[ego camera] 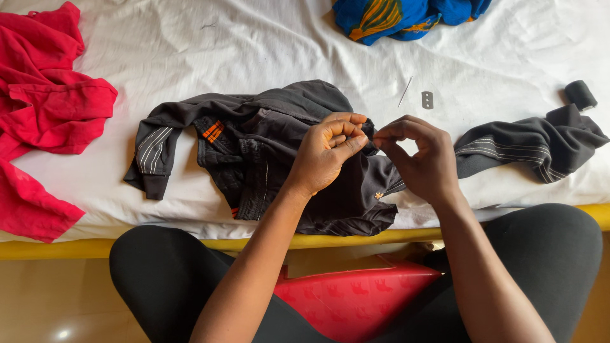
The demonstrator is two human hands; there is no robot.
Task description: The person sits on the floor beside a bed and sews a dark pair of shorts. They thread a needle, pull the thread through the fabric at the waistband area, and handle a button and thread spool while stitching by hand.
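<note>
Left hand [327, 152]: closed, fingers curled, thumb and forefinger pinching a fold of the dark grey fabric jacket with white pinstripe cuffs and an orange patch [267, 152]. Pinch point lies at the fingertips, meeting the right hand.

Right hand [422, 159]: closed in a pinch, thumb and forefinger tips pressed together on the same fold of the jacket, touching the fingertips of the left hand. Whether anything small sits between the fingertips cannot be told.

Dark grey jacket: spread and bunched under both hands on the white bedsheet [190, 51]. One sleeve runs out to the left of the left hand, the other stretches well to the right of the right hand. Hem hangs toward the person, over the bed's yellow edge [51, 249].

Thin silver needle [405, 92]: lying on the sheet just beyond the right hand, apart from it.

Small flat grey metal razor blade [427, 100]: just beside the needle, beyond the right hand.

Black spool of thread [581, 95]: far right of the right hand, near the end of the right sleeve.

Crumpled red fabric garment [44, 114]: well to the left of the left hand.

Blue cloth with orange pattern [394, 16]: far beyond the hands, at the sheet's upper edge.

Red plastic stool [356, 298]: below the forearms, between the person's knees in black leggings [165, 279].
</note>
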